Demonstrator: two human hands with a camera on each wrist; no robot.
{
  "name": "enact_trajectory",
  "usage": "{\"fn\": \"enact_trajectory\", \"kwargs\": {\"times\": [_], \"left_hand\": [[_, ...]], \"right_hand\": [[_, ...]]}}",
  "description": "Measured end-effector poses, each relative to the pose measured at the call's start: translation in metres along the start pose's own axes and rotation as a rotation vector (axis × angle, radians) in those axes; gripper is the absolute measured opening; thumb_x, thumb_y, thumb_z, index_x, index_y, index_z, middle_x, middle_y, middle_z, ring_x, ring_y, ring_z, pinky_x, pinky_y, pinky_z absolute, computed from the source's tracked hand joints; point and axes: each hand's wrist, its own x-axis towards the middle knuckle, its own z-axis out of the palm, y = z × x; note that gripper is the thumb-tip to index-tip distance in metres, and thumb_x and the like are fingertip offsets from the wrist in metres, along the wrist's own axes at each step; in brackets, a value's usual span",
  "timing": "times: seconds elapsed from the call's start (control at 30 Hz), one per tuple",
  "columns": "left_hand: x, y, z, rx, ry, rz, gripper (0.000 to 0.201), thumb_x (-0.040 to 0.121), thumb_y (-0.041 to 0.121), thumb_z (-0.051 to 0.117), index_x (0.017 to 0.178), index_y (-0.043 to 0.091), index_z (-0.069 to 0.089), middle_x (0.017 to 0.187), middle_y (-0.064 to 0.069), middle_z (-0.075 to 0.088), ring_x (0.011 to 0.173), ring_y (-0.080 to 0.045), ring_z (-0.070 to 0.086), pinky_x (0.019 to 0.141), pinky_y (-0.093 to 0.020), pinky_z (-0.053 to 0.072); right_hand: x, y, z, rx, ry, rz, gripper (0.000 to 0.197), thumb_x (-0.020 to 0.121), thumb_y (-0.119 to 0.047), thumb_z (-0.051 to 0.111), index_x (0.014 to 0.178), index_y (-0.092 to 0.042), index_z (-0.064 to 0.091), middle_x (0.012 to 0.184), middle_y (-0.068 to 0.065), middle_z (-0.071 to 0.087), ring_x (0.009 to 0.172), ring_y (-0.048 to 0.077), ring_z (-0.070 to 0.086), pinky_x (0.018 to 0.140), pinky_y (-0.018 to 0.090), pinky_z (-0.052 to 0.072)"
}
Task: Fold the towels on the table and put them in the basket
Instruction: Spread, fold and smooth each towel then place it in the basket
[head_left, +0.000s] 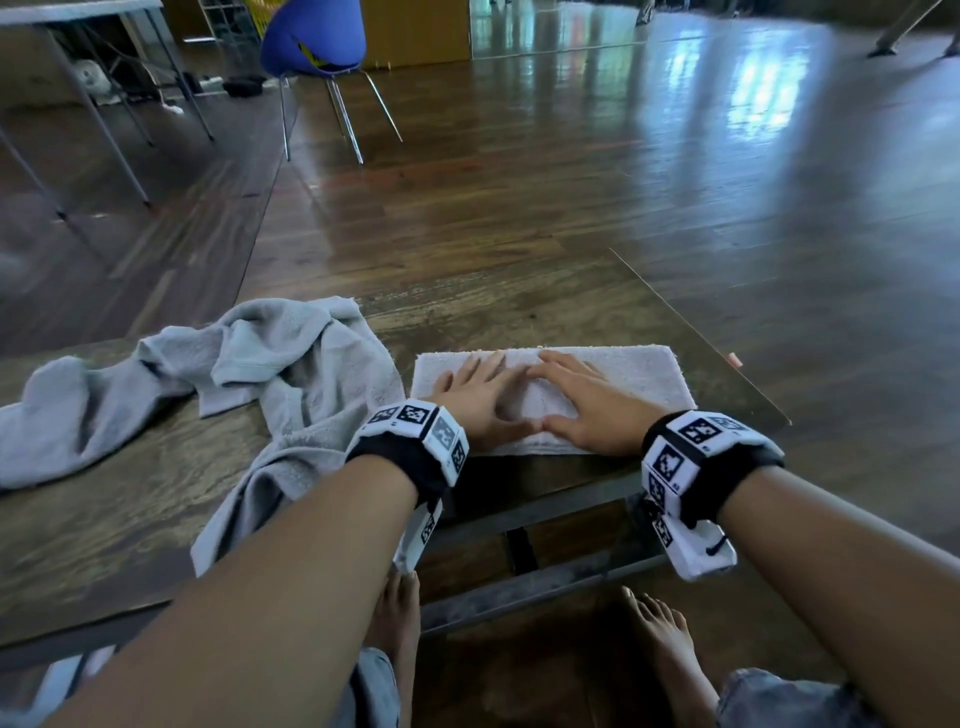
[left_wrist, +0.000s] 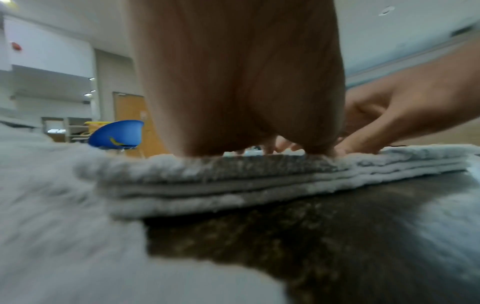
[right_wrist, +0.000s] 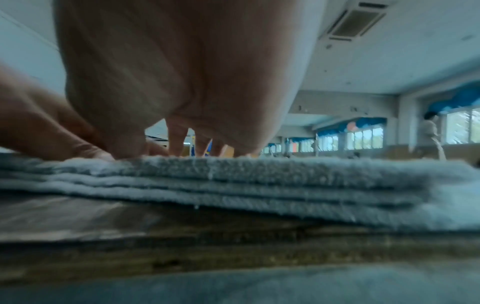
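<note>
Far left of the dark wood-grain table (head_left: 509, 306): a crumpled pale grey terry towel (head_left: 291, 364), unfolded, bunched in ridges. One end trails off toward the left edge; another part runs down to the near table edge, passing under the left forearm. In the left wrist view this towel (left_wrist: 52, 226) fills the lower left as a blurred grey mass, lying against the left end of the folded one.

Centre right: a folded light grey terry towel (head_left: 639, 374), a flat rectangle lying long side across, close to the table's right corner. Wrist views show its near edge as several stacked layers (left_wrist: 233, 185) (right_wrist: 259, 185).

Left hand (head_left: 480, 397) lies palm down on the left half of the folded towel, fingers straight and spread, gripping nothing. Left wrist view: heel of the palm (left_wrist: 233, 82) pressed onto the top layer.

Right hand (head_left: 587, 400) lies palm down just beside it on the middle of the towel, fingers extended flat, gripping nothing. Thumb tips and forefinger tips of both hands meet or nearly meet, framing a patch of towel. Right wrist view: palm (right_wrist: 182, 72) down, fingertips (right_wrist: 179, 135) touching the pile.

Both wrists carry black bands with white marker-printed blocks (head_left: 415, 431) (head_left: 696, 452).

Beyond the table, upper left: a blue shell chair on metal legs (head_left: 314, 36) on the glossy wooden floor (head_left: 675, 156).
</note>
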Motion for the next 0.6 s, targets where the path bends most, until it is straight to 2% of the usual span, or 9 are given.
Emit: {"fn": "enact_trajectory", "kwargs": {"times": [0.13, 0.23, 0.43, 0.53, 0.6], "left_hand": [[0.001, -0.012, 0.002, 0.017, -0.066, 0.017, 0.092, 0.083, 0.080, 0.037, 0.153, 0.045, -0.010, 0.164, 0.007, -0.020, 0.151, -0.016, -0.020, 0.122, -0.047, -0.009], [0.003, -0.017, 0.004, 0.024, -0.073, 0.017, 0.098, 0.080, 0.084, 0.038, 0.152, 0.045, -0.016, 0.162, 0.008, -0.025, 0.150, -0.014, -0.023, 0.122, -0.046, -0.010], [0.000, -0.029, 0.004, -0.010, -0.060, -0.038, 0.112, 0.070, 0.091, 0.043, 0.151, 0.045, -0.019, 0.161, 0.009, -0.028, 0.149, -0.013, -0.024, 0.121, -0.044, -0.012], [-0.003, -0.035, 0.004, -0.018, -0.058, -0.071, 0.117, 0.064, 0.093, 0.045, 0.150, 0.046, -0.019, 0.161, 0.009, -0.029, 0.149, -0.014, -0.025, 0.121, -0.047, -0.013], [-0.005, -0.040, 0.003, -0.027, -0.066, -0.108, 0.120, 0.060, 0.096, 0.045, 0.149, 0.048, -0.020, 0.160, 0.010, -0.030, 0.148, -0.014, -0.026, 0.120, -0.053, -0.013]], "right_hand": [[0.002, 0.017, -0.001, -0.038, -0.128, 0.066, 0.078, 0.091, -0.069, 0.046, 0.156, -0.043, 0.012, 0.168, -0.008, -0.004, 0.154, 0.017, -0.007, 0.124, 0.050, 0.001], [-0.001, 0.031, -0.001, -0.105, -0.146, 0.125, 0.093, 0.080, -0.085, 0.038, 0.157, -0.046, 0.001, 0.166, -0.012, -0.016, 0.152, 0.014, -0.018, 0.123, 0.048, -0.008], [-0.008, 0.049, -0.004, -0.111, -0.144, 0.224, 0.130, 0.046, -0.108, 0.024, 0.155, -0.046, -0.011, 0.162, -0.015, -0.027, 0.150, 0.013, -0.025, 0.120, 0.046, -0.011], [-0.014, 0.061, -0.008, -0.128, -0.139, 0.266, 0.135, 0.043, -0.110, 0.025, 0.154, -0.044, -0.015, 0.162, -0.015, -0.028, 0.150, 0.012, -0.025, 0.120, 0.047, -0.010], [-0.018, 0.069, -0.011, -0.136, -0.133, 0.301, 0.137, 0.043, -0.110, 0.025, 0.155, -0.041, -0.015, 0.162, -0.016, -0.028, 0.150, 0.010, -0.024, 0.120, 0.050, -0.009]]}}
